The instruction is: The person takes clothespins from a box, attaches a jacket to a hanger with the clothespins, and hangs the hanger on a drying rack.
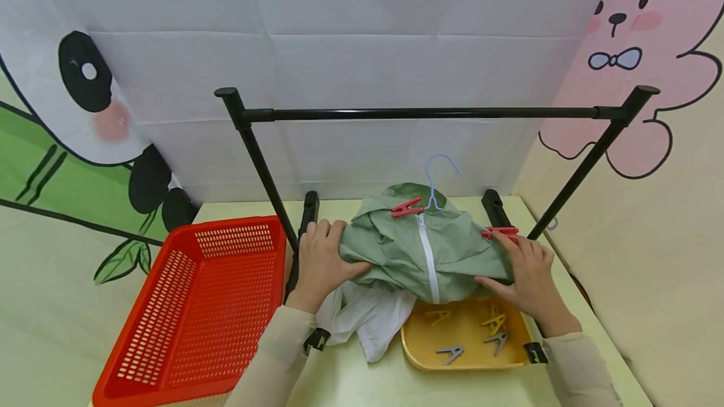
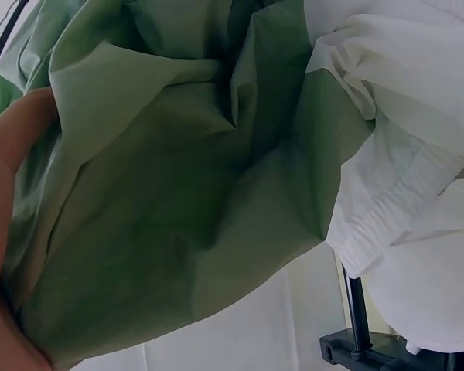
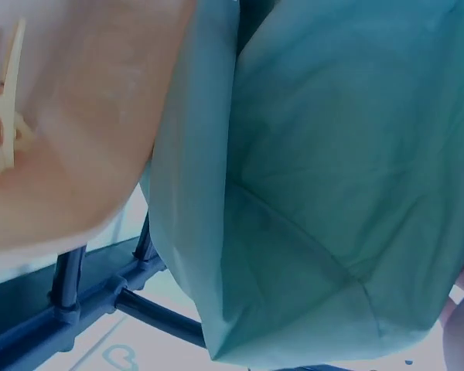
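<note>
A light green jacket (image 1: 384, 250) with a white zipper (image 1: 428, 256) hangs bunched on a blue hanger (image 1: 432, 181), whose hook points up below the rack's bar. One red clothespin (image 1: 407, 207) is clipped near the collar, another red clothespin (image 1: 500, 232) at the right shoulder. My left hand (image 1: 326, 262) grips the jacket's left side, thumb in front. At the other side my right hand (image 1: 526, 275) holds the jacket between thumb and fingers, fingertips close to the shoulder clothespin. Green fabric (image 2: 178, 185) fills much of the left wrist view, and the jacket (image 3: 325, 170) also fills the right wrist view.
A black rack (image 1: 430, 113) stands over the table. To the left is a red perforated basket (image 1: 226, 294). White cloth (image 1: 373, 319) lies under the jacket. A yellow tray (image 1: 415, 357) with several yellow and grey clothespins sits in front, partly beneath the jacket.
</note>
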